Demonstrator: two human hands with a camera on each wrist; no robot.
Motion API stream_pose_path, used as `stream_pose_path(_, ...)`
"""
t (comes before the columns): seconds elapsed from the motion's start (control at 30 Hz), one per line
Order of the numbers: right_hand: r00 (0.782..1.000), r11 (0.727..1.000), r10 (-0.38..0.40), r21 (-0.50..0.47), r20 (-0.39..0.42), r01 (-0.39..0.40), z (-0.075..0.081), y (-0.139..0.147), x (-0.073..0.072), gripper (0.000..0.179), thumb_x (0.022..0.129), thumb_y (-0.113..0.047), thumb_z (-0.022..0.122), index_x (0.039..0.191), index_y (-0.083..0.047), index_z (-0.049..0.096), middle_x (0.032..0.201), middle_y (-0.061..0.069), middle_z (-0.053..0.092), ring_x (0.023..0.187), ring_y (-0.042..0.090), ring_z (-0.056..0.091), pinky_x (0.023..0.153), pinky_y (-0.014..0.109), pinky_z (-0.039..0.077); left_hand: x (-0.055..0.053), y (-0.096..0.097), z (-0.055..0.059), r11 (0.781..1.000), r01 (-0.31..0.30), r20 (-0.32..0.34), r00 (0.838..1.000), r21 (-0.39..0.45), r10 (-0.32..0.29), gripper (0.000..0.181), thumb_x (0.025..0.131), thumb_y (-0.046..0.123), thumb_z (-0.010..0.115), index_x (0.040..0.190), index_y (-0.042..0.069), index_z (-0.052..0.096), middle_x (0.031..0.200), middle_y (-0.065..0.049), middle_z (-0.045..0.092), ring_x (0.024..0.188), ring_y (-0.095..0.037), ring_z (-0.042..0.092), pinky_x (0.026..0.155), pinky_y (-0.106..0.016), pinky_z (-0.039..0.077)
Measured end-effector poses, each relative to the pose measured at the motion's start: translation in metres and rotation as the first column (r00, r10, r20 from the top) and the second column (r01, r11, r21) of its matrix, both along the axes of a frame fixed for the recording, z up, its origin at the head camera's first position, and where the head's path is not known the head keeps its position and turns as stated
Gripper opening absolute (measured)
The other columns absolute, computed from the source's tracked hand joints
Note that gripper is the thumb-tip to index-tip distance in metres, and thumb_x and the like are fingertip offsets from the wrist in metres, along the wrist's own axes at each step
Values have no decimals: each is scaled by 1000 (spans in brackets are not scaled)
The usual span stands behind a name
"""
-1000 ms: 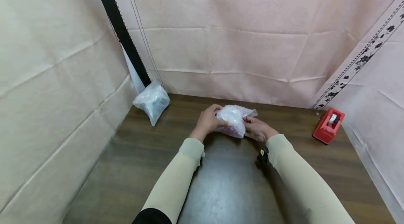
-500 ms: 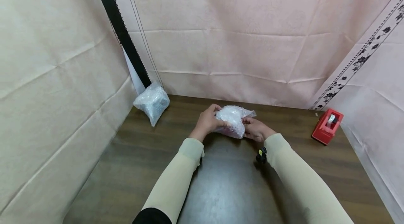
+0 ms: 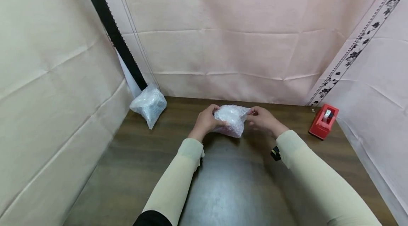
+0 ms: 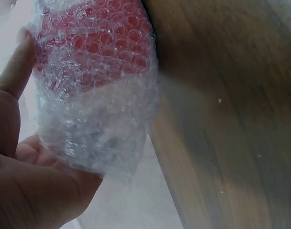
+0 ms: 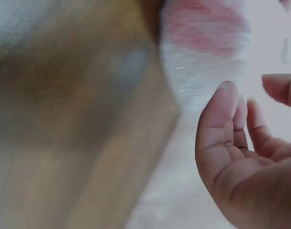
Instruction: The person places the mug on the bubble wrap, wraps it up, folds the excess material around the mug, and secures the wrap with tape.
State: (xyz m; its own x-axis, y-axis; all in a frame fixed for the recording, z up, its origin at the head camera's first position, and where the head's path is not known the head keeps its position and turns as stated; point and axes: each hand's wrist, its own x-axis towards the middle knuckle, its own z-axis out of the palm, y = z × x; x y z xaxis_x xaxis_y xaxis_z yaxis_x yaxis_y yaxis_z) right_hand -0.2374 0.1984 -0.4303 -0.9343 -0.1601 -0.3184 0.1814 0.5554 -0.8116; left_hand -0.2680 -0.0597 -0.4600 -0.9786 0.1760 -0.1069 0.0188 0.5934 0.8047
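A bubble-wrapped package [image 3: 234, 118] stands on the wooden table, with red contents showing through the wrap [image 4: 104, 43] in the left wrist view. My left hand [image 3: 206, 121] grips its left end, thumb on the near side and fingers reaching behind. At the package's right end is my right hand [image 3: 264, 121], its fingertips close to the loose wrap corner. In the right wrist view, the right hand [image 5: 250, 157] has loosely bent fingers spaced apart, and no wrap shows between them. Whether a fingertip touches the wrap, I cannot tell.
Another bubble-wrapped package [image 3: 149, 105] sits at the table's back left corner. To the right is a red tape dispenser [image 3: 323, 121] with a roll in it. Pale cloth [image 3: 223, 52] walls off the back and sides of the table [image 3: 153, 169].
My right hand has come away from the package's near right side and moved up to its right corner. The left hand keeps its grip. The head view has shifted slightly.
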Motion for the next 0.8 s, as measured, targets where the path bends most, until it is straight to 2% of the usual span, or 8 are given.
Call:
stream_pose_path(0.13, 992, 987, 118, 114, -43, -112, 14, -22, 7, 62, 117, -44, 63, 159, 0, 50, 159, 32, 57, 135, 45, 69, 109, 56, 64, 1, -5, -3, 1000, -10, 10, 1000, -18, 10, 70, 92, 33, 99, 151, 19, 64, 163, -13, 66, 149, -37, 62, 125, -57, 53)
stream_pose_path(0.2, 988, 975, 140, 183, -61, -127, 17, -31, 9, 69, 116, -49, 63, 161, 1, 49, 162, 34, 56, 137, 46, 68, 112, 58, 63, 0, -5, -4, 1000, 1, 14, 1000, -15, -1, 69, 93, 35, 98, 150, 17, 64, 162, -15, 66, 148, -38, 63, 125, -57, 53)
stream_pose_path(0.27, 985, 961, 145, 252, -97, -117, 18, -38, 10, 74, 114, -52, 64, 160, 5, 50, 160, 35, 59, 138, 47, 67, 113, 60, 61, -1, -4, -4, 1000, 16, 8, 1000, -15, -15, 69, 93, 36, 98, 149, 15, 64, 161, -16, 66, 147, -38, 63, 124, -57, 54)
stream_pose_path(0.37, 985, 952, 112, 298, -130, -69, 18, -46, 10, 77, 112, -53, 68, 156, 8, 53, 156, 36, 62, 144, 50, 63, 117, 62, 58, -3, -4, -4, 1000, 24, -2, 1000, -18, -24, 68, 93, 35, 98, 148, 14, 65, 159, -16, 67, 145, -38, 64, 123, -56, 55)
stream_pose_path(0.57, 984, 936, 39, 351, -175, 25, 13, -56, 10, 69, 105, -47, 81, 145, 6, 59, 147, 32, 70, 136, 46, 69, 110, 59, 61, -6, -3, -9, 999, 38, -4, 999, -21, -38, 68, 94, 35, 97, 150, 13, 66, 158, -16, 68, 144, -37, 65, 122, -56, 55)
stream_pose_path(0.67, 981, 926, 42, 376, -191, 34, 15, -56, 8, 65, 104, -43, 84, 141, 4, 60, 145, 31, 71, 131, 44, 71, 106, 57, 62, -5, -5, -12, 998, 59, -17, 998, -10, -59, 72, 94, 37, 97, 154, 13, 65, 159, -15, 68, 144, -37, 66, 121, -55, 56)
stream_pose_path(0.8, 981, 925, 56, 379, -187, 19, 18, -54, 4, 64, 102, -41, 87, 140, 2, 59, 144, 31, 71, 128, 43, 71, 105, 56, 62, -3, -13, -10, 993, 120, -24, 992, 13, -120, 80, 93, 42, 96, 159, 13, 61, 161, -15, 67, 145, -36, 66, 123, -56, 56)
